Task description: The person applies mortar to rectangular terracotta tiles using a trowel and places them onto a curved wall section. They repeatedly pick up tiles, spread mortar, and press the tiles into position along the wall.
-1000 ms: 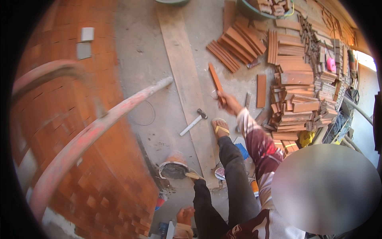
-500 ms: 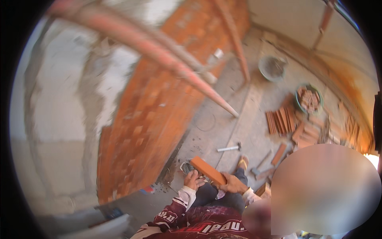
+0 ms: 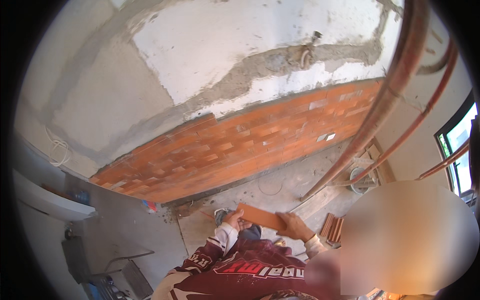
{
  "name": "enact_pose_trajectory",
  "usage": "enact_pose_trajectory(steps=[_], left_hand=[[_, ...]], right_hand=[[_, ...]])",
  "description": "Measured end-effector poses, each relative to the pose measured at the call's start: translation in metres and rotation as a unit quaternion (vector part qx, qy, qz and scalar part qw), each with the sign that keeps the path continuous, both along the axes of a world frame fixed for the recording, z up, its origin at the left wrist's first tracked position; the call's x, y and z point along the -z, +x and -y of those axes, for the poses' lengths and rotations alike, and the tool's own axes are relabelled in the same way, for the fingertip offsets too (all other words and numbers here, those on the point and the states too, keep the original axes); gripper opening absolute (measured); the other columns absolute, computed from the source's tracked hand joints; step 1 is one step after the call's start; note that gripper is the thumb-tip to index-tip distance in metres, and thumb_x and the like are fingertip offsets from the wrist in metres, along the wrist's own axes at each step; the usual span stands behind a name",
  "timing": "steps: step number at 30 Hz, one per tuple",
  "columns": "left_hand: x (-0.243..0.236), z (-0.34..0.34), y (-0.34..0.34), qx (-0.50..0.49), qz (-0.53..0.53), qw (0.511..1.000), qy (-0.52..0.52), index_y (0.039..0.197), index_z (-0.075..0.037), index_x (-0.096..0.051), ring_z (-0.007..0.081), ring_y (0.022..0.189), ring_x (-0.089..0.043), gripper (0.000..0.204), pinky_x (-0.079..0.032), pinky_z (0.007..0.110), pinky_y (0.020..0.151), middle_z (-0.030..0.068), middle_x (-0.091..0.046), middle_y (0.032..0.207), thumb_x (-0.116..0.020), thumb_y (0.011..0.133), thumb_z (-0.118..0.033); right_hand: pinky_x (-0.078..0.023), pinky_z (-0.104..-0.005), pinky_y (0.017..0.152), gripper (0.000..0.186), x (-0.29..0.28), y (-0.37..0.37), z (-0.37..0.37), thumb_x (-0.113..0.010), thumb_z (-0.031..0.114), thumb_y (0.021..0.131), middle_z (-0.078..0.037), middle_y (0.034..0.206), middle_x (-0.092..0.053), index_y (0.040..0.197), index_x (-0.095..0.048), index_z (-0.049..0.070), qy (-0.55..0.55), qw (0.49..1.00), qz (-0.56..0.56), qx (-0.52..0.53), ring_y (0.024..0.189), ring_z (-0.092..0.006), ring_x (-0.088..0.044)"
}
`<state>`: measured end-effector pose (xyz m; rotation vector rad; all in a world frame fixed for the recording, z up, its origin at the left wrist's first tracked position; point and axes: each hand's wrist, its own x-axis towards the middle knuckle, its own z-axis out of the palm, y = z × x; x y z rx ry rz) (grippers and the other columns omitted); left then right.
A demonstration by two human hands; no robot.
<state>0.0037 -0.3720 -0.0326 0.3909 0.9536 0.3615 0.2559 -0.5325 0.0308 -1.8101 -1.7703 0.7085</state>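
Terracotta tile (image 3: pixel 261 217) level between left hand (image 3: pixel 233 219) and right hand (image 3: pixel 294 226), each grip seemingly clasping an end.

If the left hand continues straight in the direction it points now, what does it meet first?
The left hand grips one end of the orange tile and points toward the right hand. It would probably meet that hand first, though depth is unclear.

Two hands are showing, a left hand (image 3: pixel 233 219) and a right hand (image 3: pixel 294 226), sharing one long terracotta tile (image 3: pixel 261 216); one small stack of tiles (image 3: pixel 333 228) is lying on the floor, its number impossible to count, and one grey bucket (image 3: pixel 358 180) is standing beyond it
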Motion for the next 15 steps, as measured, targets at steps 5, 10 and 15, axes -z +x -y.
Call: enact_pose_trajectory(steps=[5, 10, 15], left_hand=[[-0.025, -0.071, 0.047, -0.099, 0.045, 0.993, 0.05, 0.113, -0.007, -0.052, 0.0301, 0.081, -0.068, 0.026, -0.059, 0.044, 0.071, 0.0154, -0.065, 0.096, -0.059, 0.094, -0.023], [-0.03, -0.127, 0.063, -0.102, 0.075, 0.99, 0.068, 0.115, -0.008, -0.052, 0.0262, 0.079, -0.067, 0.028, -0.058, 0.041, 0.07, 0.0132, -0.065, 0.096, -0.059, 0.094, -0.024], [-0.06, -0.164, 0.084, -0.119, 0.073, 0.989, 0.048, 0.118, -0.01, -0.054, 0.0216, 0.081, -0.064, 0.028, -0.055, 0.039, 0.072, 0.0085, -0.066, 0.093, -0.054, 0.096, -0.029]], right_hand=[[-0.052, -0.0332, 0.081, 0.079, 0.013, 0.03, -0.073, -0.076, 0.029, 0.078, -0.02, 0.116, -0.056, 0.137, -0.038, -0.008, -0.006, 0.947, -0.21, 0.245, 0.093, -0.0262, -0.062], [-0.049, -0.0272, 0.073, 0.042, -0.002, 0.035, -0.143, -0.061, 0.023, 0.093, -0.004, 0.094, -0.06, 0.124, -0.052, -0.004, -0.032, 0.809, -0.506, 0.297, 0.08, -0.0125, -0.057], [-0.047, -0.0243, 0.071, 0.028, -0.006, 0.059, -0.194, -0.058, 0.019, 0.094, 0.0, 0.09, -0.059, 0.114, -0.06, 0.0, -0.007, 0.781, -0.536, 0.321, 0.076, -0.0094, -0.055]])
